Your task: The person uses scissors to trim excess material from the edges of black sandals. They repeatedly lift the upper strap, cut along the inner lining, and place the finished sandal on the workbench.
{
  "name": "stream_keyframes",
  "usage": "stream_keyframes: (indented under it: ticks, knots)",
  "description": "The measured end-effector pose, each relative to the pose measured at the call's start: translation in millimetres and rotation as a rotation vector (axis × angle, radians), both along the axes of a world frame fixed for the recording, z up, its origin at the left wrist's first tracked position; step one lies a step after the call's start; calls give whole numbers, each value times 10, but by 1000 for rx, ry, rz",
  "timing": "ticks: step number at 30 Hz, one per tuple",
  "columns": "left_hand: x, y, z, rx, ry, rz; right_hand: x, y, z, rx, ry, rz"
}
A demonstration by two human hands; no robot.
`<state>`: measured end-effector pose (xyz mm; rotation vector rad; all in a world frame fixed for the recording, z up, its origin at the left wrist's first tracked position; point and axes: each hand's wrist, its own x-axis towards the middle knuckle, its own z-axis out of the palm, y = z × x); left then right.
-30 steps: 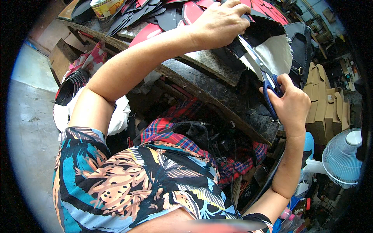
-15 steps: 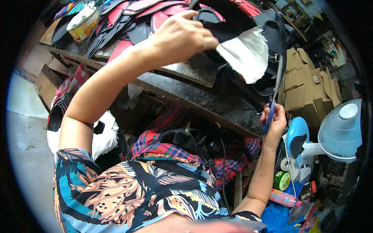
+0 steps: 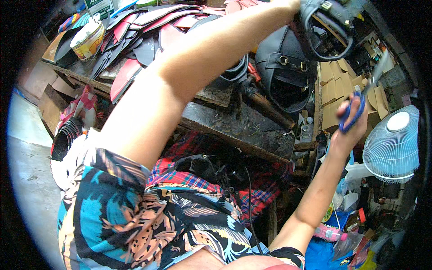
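Observation:
My left arm stretches across the bench to the top edge, where my left hand (image 3: 289,6) is partly cut off. It is closed at the edge of a black buckled sandal (image 3: 330,53), raised above the bench's right end; the fingertips are hidden. A second black sandal (image 3: 288,83), with brass-coloured buckles, lies just below. Out to the right, my right hand (image 3: 353,123) is closed around the blue handles of a pair of scissors (image 3: 350,118). Their blades point up and away, blurred by motion. A stout wooden tool handle (image 3: 272,108) lies on the bench left of the lower sandal.
Pink and black sole pieces (image 3: 150,22) lie piled on the bench (image 3: 238,123), beside a tub (image 3: 87,40) at the far left. On the right are cardboard boxes (image 3: 333,81), a fan (image 3: 391,144) and a pink bottle (image 3: 330,233). Plaid cloth (image 3: 193,177) lies below the bench.
My left hand has moved up and right to the top edge. The white cloth has gone from view, and a black sandal is now raised there. The right hand has moved up and right with the scissors.

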<state>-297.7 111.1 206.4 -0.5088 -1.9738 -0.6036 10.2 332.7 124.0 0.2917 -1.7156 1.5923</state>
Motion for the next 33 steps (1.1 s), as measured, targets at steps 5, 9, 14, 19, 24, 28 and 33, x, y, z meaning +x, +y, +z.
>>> stream_keyframes:
  ticks: [5, 9, 14, 19, 24, 28, 33]
  knots:
    - [-80, 201, -575, 537, -405, 162, -894, -63, 341, 118, -140, 70]
    - [486, -1, -481, 615, -377, 14, -1228, -155, 256, 53, -281, 198]
    - [209, 127, -427, 59, -48, -283, -1478, -300, 373, -87, -194, 360]
    - [-173, 245, -544, -290, -13, -475, -1701, -398, 283, -134, -229, 268]
    - [806, -502, -239, -600, 397, -176, -1530, -205, 348, 13, -225, -28]
    - [1699, -1266, -77, -327, -109, -326, -998, -25, 451, 130, 40, 69]
    - [2210, -1800, -545, -526, -657, -100, -426, -208, 416, 443, -144, 280]
